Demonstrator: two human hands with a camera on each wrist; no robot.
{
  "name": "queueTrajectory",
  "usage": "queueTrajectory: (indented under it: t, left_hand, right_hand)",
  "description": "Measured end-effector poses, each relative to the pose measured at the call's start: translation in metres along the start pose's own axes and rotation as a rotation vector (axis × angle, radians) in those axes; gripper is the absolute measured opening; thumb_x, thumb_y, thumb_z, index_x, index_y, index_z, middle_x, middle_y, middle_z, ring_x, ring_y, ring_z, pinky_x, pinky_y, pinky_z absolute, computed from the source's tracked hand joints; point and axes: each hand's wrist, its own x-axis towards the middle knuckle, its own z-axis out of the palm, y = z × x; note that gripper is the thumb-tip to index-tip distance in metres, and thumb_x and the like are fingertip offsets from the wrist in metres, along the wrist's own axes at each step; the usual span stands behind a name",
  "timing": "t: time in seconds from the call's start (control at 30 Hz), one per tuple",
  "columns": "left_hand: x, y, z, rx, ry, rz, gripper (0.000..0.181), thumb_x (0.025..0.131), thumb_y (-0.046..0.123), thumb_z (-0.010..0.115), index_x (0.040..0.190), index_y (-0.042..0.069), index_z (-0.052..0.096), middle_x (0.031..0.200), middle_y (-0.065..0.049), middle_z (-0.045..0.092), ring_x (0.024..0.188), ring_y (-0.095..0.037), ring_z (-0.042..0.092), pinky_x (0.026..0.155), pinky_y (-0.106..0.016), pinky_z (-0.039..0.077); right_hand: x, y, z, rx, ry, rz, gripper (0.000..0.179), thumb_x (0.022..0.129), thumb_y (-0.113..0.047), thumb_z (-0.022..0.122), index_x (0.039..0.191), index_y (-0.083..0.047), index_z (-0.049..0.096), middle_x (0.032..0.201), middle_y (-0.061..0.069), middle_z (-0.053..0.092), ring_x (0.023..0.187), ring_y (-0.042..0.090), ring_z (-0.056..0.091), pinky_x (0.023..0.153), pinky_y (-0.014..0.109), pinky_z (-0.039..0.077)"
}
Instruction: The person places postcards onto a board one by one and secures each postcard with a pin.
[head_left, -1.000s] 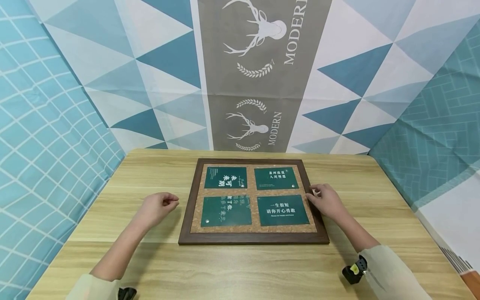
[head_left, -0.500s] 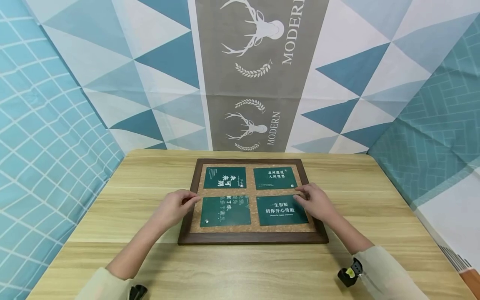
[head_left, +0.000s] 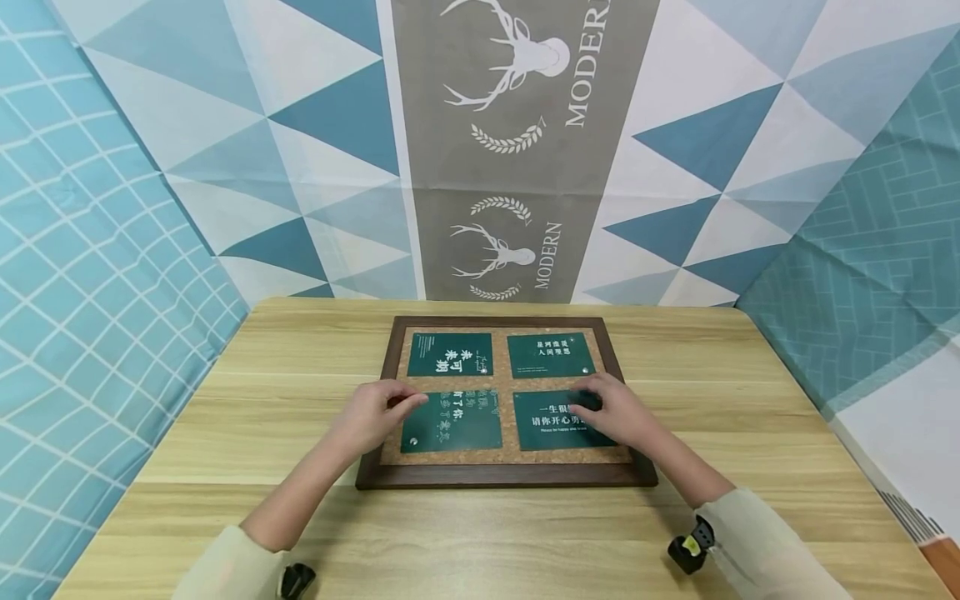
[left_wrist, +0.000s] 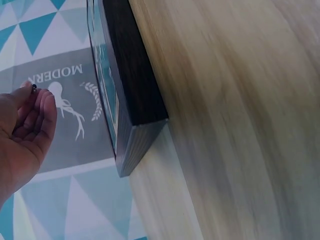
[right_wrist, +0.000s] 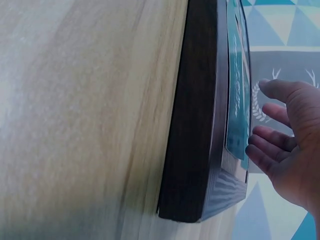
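Note:
A brown-framed cork board (head_left: 506, 476) lies flat on the table, with two rows of green cards bearing white writing. My left hand (head_left: 380, 412) hovers over the left edge of the lower-left card (head_left: 465, 432), thumb and forefinger pinching a small dark pushpin (left_wrist: 34, 88). Over the lower-right card (head_left: 543, 427) is my right hand (head_left: 618, 414), its fingers loosely bent and apart from the thumb, holding nothing. Small clear pins show on the upper-left card (head_left: 431, 354), the upper-right card (head_left: 525, 358) and the lower-left card.
The wooden table (head_left: 495, 542) reaches back to a patterned wall cloth (head_left: 510, 167). Blue gridded cloth (head_left: 97, 250) hangs on the left, teal cloth (head_left: 847, 275) on the right. A dark wrist device (head_left: 686, 550) sits at the right cuff.
My left hand has moved right, from beside the board to over the lower-left card. My right hand has shifted left from the frame's right edge to over the lower-right card.

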Motion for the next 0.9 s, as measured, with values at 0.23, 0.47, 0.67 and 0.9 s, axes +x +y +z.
queueTrajectory:
  t: [0.23,0.47,0.67,0.9]
  left_hand:
    - [0.003,0.007,0.007,-0.041,-0.022,0.001,0.024,0.090,0.029,0.062,0.091,0.008,0.073,0.071,0.000,0.060,0.057,-0.010,0.045,0.050,-0.021,0.039]
    - [0.005,0.013,0.012,-0.048,-0.010,0.033,0.018,0.087,0.026,0.066,0.088,0.009,0.073,0.077,-0.001,0.067,0.060,-0.008,0.051,0.053,-0.020,0.045]
    - [0.010,0.019,0.015,-0.021,-0.048,0.018,0.021,0.090,0.028,0.062,0.091,0.011,0.074,0.080,-0.003,0.068,0.060,-0.009,0.048,0.051,-0.021,0.041]
    - [0.016,0.025,0.020,0.003,-0.071,0.072,0.021,0.091,0.026,0.060,0.090,0.010,0.074,0.077,-0.004,0.067,0.057,-0.009,0.045,0.050,-0.020,0.038]
  right_hand:
    - [0.000,-0.005,0.005,-0.038,-0.050,-0.067,0.039,0.083,-0.034,0.071,0.114,-0.011,0.065,0.119,0.010,0.057,0.114,0.029,0.054,0.096,0.049,0.045]
    - [-0.001,-0.006,0.007,-0.070,-0.092,-0.100,0.047,0.078,-0.040,0.073,0.116,-0.014,0.064,0.120,0.009,0.056,0.111,0.028,0.053,0.090,0.047,0.048]
    - [-0.001,-0.007,0.009,-0.115,-0.102,-0.107,0.052,0.076,-0.044,0.074,0.118,-0.015,0.064,0.120,0.009,0.055,0.111,0.028,0.052,0.088,0.046,0.048]
    - [-0.001,-0.010,0.009,-0.171,-0.089,-0.116,0.053,0.076,-0.045,0.074,0.117,-0.012,0.065,0.120,0.012,0.055,0.111,0.031,0.052,0.088,0.047,0.048]
